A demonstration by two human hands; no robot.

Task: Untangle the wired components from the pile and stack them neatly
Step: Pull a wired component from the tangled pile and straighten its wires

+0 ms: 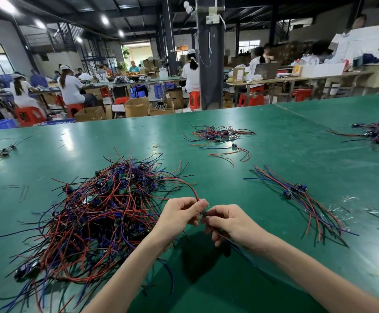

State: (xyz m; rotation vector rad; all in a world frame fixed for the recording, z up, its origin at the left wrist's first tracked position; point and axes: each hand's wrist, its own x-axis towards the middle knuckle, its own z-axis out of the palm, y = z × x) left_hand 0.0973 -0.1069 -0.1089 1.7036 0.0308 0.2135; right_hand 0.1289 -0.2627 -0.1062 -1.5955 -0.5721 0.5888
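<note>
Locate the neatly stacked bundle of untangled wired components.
Head view: the stacked bundle lies on the green table, right of the right hand, across from the big tangled pile.

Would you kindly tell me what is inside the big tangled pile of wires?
In the pile, small green boards and dark components show among red, blue and black wires; whatever lies deeper is covered.

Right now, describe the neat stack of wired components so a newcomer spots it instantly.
Start at the green work table. Right of the person's right hand lies a slim bundle of red, blue and black wires with small dark modules bunched together. Unlike the big tangled pile, its wires run parallel.
</note>
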